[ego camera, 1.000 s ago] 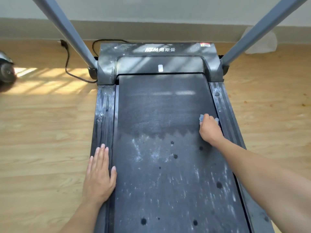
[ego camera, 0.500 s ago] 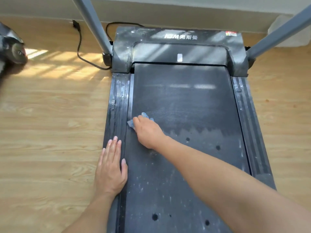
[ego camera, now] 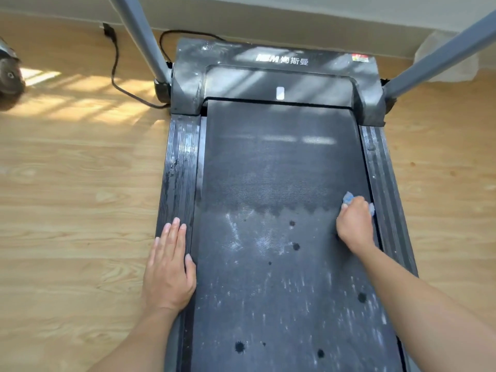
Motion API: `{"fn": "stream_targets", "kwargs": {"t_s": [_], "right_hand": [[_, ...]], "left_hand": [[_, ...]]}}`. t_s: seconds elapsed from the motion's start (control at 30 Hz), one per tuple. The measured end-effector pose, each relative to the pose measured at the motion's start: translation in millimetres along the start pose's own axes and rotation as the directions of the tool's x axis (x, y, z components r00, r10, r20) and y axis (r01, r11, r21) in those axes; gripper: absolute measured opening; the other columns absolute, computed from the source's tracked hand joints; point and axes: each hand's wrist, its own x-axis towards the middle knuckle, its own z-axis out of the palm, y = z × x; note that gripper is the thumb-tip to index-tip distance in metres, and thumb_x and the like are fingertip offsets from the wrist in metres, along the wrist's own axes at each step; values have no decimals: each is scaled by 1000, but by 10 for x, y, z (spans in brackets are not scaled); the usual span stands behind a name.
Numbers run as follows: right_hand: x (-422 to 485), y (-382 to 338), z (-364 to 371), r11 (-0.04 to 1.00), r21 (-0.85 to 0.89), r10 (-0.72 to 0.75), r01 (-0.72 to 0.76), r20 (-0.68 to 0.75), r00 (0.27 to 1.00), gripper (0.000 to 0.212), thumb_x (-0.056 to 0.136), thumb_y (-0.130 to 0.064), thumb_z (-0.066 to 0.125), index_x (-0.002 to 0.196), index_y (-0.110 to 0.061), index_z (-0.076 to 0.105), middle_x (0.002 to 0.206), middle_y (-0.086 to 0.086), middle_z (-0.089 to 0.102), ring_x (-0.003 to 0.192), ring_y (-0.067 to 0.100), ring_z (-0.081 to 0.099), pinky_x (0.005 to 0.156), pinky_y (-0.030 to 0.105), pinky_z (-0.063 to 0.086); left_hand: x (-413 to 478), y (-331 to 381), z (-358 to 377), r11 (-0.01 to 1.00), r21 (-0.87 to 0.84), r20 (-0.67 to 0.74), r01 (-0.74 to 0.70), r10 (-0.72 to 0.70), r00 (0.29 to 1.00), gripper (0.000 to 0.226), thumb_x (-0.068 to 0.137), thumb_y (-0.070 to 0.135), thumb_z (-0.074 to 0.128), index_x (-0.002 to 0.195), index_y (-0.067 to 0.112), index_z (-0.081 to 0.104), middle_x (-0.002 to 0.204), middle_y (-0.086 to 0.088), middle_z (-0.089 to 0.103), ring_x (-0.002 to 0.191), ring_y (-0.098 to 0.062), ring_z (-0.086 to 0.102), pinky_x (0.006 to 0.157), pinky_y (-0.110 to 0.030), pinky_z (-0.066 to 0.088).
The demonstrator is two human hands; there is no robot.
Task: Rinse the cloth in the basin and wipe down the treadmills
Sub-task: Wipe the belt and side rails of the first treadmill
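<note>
Now: mid-wipe on belt, stroke at its right end.
Change: cloth back at belt's right edge, right of centre in the frame; half a second ago at the left edge, a second ago on the right as now.
Meaning: side-to-side passes across belt, probably working down the frame; band above cloth darker and clean-looking, zone below streaked white with dust and dotted with dark drops, so likely less than half of belt done.
Right hand: clenched round cloth, pressing it onto belt just beside right rail; blue corners poking out above and right of the knuckles.
Left hand: flat, fingers straight, grasping nothing, resting on left rail at lower left; same spot as in both earlier views, seemingly a brace.
Writing: white logo on cover at top centre, roughly "HSM" plus three Chinese characters; not sharp enough for certainty.
Sticker: red, upper right of cover, print too small to read.
Basin: not in view.
Cable: black, on floor at upper left, running to cover's left side.
</note>
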Motion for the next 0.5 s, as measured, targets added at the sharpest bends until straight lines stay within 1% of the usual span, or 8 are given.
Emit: {"fn": "stream_targets", "kwargs": {"t_s": [0.1, 0.17, 0.23, 0.3, 0.33, 0.37, 0.47, 0.5], "right_hand": [[-223, -693, 278, 980, 15, -200, 200, 41, 979, 12, 104, -16, 41, 103, -7, 49, 106, 13, 52, 103, 32, 44, 76, 44, 45], [-409, -1337, 482, 932, 37, -362, 360, 121, 924, 12, 104, -16, 40, 105, -9, 50, 109, 11, 53, 99, 28, 41, 80, 45, 48], [-669, -1983, 651, 845, 74, -529, 529, 247, 811, 13, 105, -16, 43, 112, -7, 50, 117, 13, 55, 107, 31, 50, 77, 39, 41], [-868, -2399, 819, 734, 89, -657, 673, 342, 671, 10, 103, -14, 49, 112, -9, 49, 118, 12, 55, 107, 34, 56, 72, 38, 35], [-947, -2494, 866, 686, 84, -696, 723, 365, 618, 11, 101, -12, 51, 112, -9, 49, 118, 11, 55, 104, 34, 57, 70, 38, 34], [-1015, -2513, 885, 655, 82, -718, 751, 376, 586, 13, 100, -11, 52, 112, -10, 49, 117, 10, 55, 103, 34, 57, 68, 38, 34], [-1373, -2232, 857, 632, 124, -738, 765, 397, 545, 11, 100, -13, 53, 110, -13, 48, 112, 7, 54, 97, 31, 56, 63, 38, 33], [-1585, -2068, 819, 612, 156, -754, 775, 410, 513, 9, 100, -14, 53, 109, -14, 48, 110, 6, 54, 94, 31, 56, 62, 38, 33]], "left_hand": [[4, -6, -3, 1000, -10, -1, 3, -3, 1000, 70, 98, 25, 44, 165, 6, 34, 177, -4, 22, 164, -21, 19, 131, -50, 25], [3, 4, -3, 1000, -14, 1, 7, -7, 1000, 71, 98, 26, 44, 166, 7, 33, 177, -3, 21, 165, -20, 18, 131, -49, 24], [9, 8, -8, 1000, -17, 0, 14, -14, 1000, 71, 98, 24, 44, 166, 9, 33, 177, -2, 21, 164, -20, 18, 131, -49, 24], [8, 6, -17, 1000, -8, -3, 17, -17, 1000, 69, 99, 22, 43, 166, 9, 33, 177, -2, 21, 164, -20, 19, 131, -48, 24], [10, 4, -22, 1000, -1, -3, 15, -15, 1000, 68, 99, 21, 42, 166, 9, 33, 177, -2, 21, 164, -20, 19, 131, -48, 24], [14, 0, -26, 1000, 5, 1, 12, -12, 1000, 68, 99, 20, 42, 166, 9, 33, 178, -2, 20, 164, -20, 18, 131, -47, 23], [-2, -15, -34, 1000, 24, 16, 6, -6, 1000, 70, 98, 18, 40, 167, 10, 31, 178, -2, 20, 165, -21, 17, 131, -47, 22], [-7, -18, -36, 1000, 29, 18, 7, -8, 1000, 70, 97, 17, 39, 167, 10, 30, 178, -2, 20, 165, -21, 18, 131, -47, 23]]}}
